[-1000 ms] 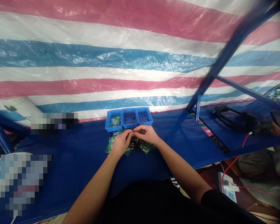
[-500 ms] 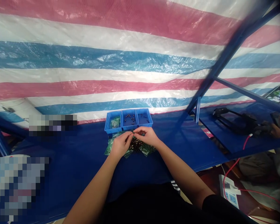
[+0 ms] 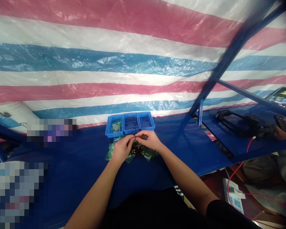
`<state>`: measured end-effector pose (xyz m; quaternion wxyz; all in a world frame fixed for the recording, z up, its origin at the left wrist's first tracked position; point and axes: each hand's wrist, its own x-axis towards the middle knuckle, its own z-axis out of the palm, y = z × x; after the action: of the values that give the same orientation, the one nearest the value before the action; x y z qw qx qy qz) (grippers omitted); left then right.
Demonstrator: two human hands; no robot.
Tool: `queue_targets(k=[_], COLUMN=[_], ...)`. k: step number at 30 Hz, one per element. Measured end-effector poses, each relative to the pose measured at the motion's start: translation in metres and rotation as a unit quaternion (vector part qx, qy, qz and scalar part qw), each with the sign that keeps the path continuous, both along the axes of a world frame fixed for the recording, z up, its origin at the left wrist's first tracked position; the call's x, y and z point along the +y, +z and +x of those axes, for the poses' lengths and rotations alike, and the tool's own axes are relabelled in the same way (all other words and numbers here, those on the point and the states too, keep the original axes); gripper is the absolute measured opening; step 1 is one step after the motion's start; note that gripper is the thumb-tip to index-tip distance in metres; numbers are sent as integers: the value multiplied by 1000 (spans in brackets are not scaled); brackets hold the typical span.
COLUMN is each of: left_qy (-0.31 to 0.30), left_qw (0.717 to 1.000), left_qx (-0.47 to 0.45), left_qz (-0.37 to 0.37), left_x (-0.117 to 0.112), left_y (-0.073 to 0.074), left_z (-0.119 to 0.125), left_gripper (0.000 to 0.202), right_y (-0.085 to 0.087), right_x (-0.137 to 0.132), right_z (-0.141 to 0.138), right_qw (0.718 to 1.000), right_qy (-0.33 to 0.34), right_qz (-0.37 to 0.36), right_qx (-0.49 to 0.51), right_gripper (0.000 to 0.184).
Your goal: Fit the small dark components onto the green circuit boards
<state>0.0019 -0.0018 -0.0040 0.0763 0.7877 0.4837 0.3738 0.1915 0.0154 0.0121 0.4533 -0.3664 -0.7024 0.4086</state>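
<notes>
As left hand (image 3: 120, 149) and right hand (image 3: 149, 140) pinch together, bare table (image 3: 73, 165) flanks both.

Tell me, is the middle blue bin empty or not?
Not empty: the middle blue bin holds a few small dark parts scattered across its floor.

No legible text anywhere.
</notes>
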Motion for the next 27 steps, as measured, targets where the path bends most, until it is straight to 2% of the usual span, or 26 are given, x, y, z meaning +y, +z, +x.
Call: queue_targets(k=[5, 12, 27], left_qy=[-1, 6, -19], left_qw=[1000, 1000, 1000], left_qx=[13, 12, 11], left_qz=[-24, -21, 6], left_x=[0, -2, 0], left_y=[2, 2, 0], left_z=[-1, 0, 0], left_gripper=[25, 28, 26], right_y=[0, -2, -1], right_x=[-1, 1, 0], right_z=[0, 0, 0], right_qw=[1000, 1000, 1000], right_qy=[-4, -4, -10], right_qz=[-5, 3, -1], right_qx=[1, -7, -10], right_gripper=[29, 25, 24])
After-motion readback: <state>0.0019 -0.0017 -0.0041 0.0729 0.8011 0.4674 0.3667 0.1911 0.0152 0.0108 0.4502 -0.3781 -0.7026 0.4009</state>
